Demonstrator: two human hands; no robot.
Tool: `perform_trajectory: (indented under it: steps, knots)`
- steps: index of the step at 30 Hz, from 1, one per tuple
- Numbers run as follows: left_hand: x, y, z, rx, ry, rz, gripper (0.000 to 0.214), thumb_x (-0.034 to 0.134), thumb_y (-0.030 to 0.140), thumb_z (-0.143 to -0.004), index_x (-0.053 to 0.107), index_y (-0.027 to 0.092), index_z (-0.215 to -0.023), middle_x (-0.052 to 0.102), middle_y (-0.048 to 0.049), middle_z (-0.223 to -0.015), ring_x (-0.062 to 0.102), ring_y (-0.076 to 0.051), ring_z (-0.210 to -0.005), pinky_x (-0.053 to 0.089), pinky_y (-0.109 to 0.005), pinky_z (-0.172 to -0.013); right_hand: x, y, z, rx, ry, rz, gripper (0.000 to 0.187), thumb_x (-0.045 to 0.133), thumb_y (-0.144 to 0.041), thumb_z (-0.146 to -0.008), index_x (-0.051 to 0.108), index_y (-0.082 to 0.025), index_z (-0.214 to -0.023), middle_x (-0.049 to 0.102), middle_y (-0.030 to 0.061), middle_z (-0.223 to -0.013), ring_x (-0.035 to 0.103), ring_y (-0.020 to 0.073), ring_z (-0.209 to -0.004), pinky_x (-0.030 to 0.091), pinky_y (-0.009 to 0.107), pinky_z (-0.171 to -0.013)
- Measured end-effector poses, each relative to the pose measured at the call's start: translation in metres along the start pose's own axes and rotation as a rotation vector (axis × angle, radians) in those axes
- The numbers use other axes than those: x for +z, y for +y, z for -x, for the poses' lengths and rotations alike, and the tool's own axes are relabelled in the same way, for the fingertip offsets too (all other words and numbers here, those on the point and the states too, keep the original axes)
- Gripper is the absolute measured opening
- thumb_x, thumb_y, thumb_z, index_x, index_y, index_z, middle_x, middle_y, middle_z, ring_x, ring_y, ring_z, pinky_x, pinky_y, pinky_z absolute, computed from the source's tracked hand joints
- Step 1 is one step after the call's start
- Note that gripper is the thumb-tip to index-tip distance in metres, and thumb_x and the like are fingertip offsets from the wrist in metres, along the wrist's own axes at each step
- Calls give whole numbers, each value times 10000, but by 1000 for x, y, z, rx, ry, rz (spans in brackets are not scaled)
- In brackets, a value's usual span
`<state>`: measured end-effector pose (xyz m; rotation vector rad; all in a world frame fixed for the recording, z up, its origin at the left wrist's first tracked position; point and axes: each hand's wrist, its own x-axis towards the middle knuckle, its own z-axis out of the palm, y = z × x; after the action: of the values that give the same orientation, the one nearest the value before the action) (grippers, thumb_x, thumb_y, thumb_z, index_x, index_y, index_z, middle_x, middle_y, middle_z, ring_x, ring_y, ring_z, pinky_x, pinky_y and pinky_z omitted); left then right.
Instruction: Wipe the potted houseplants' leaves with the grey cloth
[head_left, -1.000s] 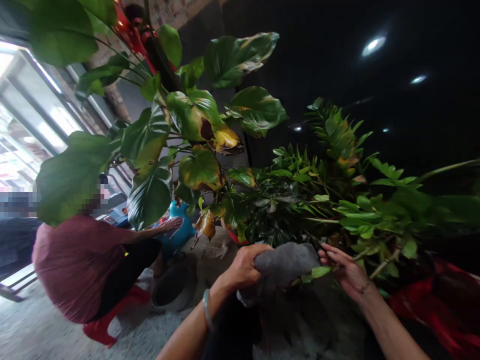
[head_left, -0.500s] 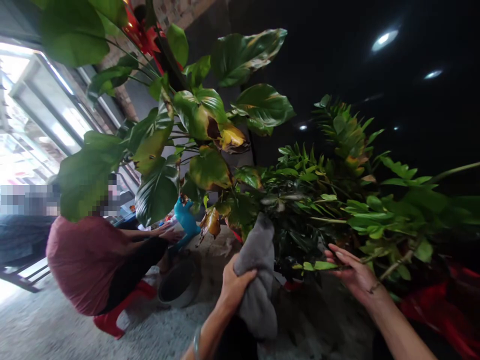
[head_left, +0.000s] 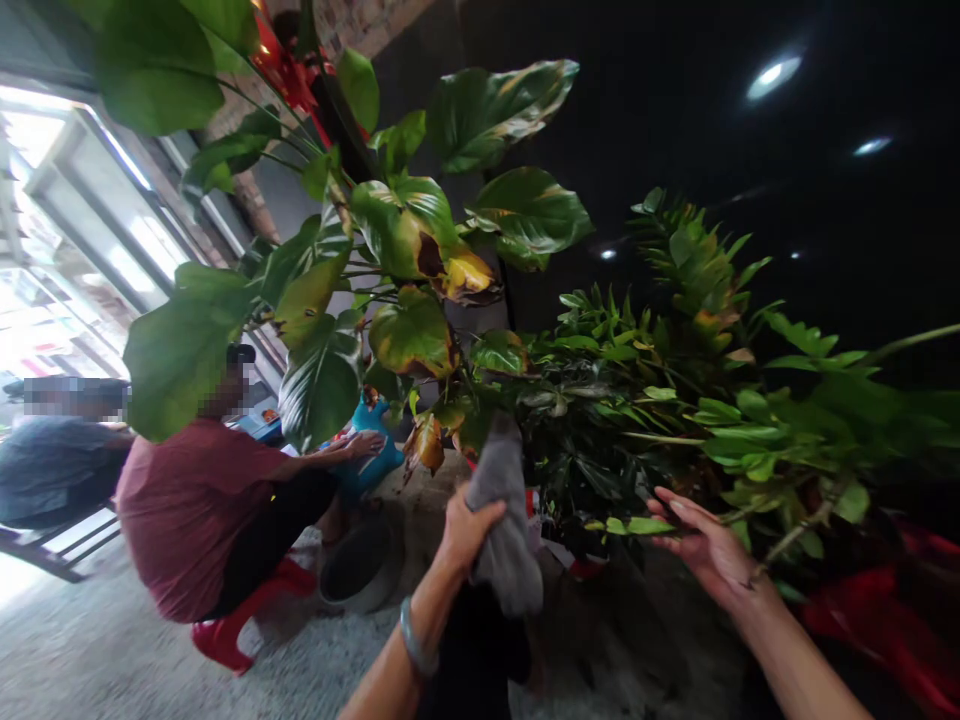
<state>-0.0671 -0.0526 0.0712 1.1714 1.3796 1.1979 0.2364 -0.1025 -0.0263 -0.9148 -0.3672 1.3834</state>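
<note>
In my left hand (head_left: 463,530) is a bunched grey cloth (head_left: 506,525), gripped between thumb and fingers. The cloth's upper end reaches up to the lower leaves of a broad-leaved plant (head_left: 409,235), and the rest hangs below my fist. My right hand (head_left: 701,545) is palm up at the lower right, its curled fingers around a thin leafy stem (head_left: 637,525). That stem belongs to the dense green plants (head_left: 742,425) on the right. Several broad leaves have yellow and brown patches. Dark foliage hides part of what lies between my hands.
At the left a person in a dark red shirt (head_left: 199,500) sits on a red stool (head_left: 225,630), touching a blue object (head_left: 367,445). Another person (head_left: 64,465) sits behind. A grey bucket (head_left: 360,570) stands on the concrete floor. Red material (head_left: 877,620) lies lower right.
My left hand and the cloth have shifted slightly left and up, the cloth's lower end swinging up. The seated person's hand is now on the blue object. My right hand has hardly moved.
</note>
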Motion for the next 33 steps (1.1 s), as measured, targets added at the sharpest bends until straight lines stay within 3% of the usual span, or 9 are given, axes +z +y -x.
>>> perform_trajectory:
  steps: [2,4,9,13,17,20,26,30,33]
  knots:
    - [-5,-18,23,-142,-182,-5,355,830,253,-377,700,166,-696,672,-1,-602,594,-188,-592,469,-299,-571,1,-2,2,2,15,2,218,818,-222,-581,786,-245,-795,792,70,-788,725,259,-705,593,371,-592]
    - [-15,-16,41,-195,-277,34,385,829,276,-396,714,146,-740,691,-11,-627,607,-189,-597,478,-295,-576,3,-4,4,9,29,-1,209,811,-217,-577,783,-240,-782,790,68,-772,720,249,-677,589,366,-581]
    - [-25,45,34,25,-57,160,557,855,311,-447,703,145,-957,724,-20,-755,649,-195,-656,516,-289,-616,12,-7,6,11,59,-16,203,784,-179,-559,773,-229,-755,782,72,-731,711,246,-636,570,360,-552]
    - [2,48,19,36,20,202,609,862,309,-417,674,137,-970,713,-21,-744,645,-193,-664,525,-304,-642,19,-5,7,-13,67,-31,194,779,-198,-561,769,-230,-753,779,76,-732,710,249,-656,566,364,-569]
    - [28,12,35,-104,-271,83,446,843,252,-374,679,133,-772,656,4,-634,573,-159,-603,461,-264,-572,19,-2,8,-22,73,-7,198,794,-216,-560,770,-224,-757,779,92,-749,711,260,-681,561,367,-583]
    - [31,19,46,-104,-462,80,418,829,211,-373,699,144,-764,651,12,-660,566,-159,-633,436,-250,-582,14,-2,6,-43,61,5,212,798,-190,-542,765,-205,-751,776,104,-743,705,258,-650,555,381,-602]
    - [48,89,24,167,-298,217,504,827,239,-412,721,185,-902,691,-6,-752,615,-202,-703,485,-295,-660,19,-9,7,-35,45,-26,246,794,-174,-509,772,-217,-750,778,70,-735,701,228,-633,556,348,-581]
    - [83,80,4,196,-303,149,342,778,176,-427,707,193,-761,664,10,-668,571,-177,-635,467,-292,-620,27,-7,11,-67,61,-78,229,781,-201,-538,779,-226,-766,783,66,-761,698,220,-650,550,322,-535]
    - [94,61,1,144,-413,-29,275,745,97,-369,671,193,-616,579,47,-551,485,-137,-556,414,-261,-538,24,-3,13,-77,92,-66,215,764,-184,-562,780,-219,-774,780,71,-760,695,216,-656,541,302,-512]
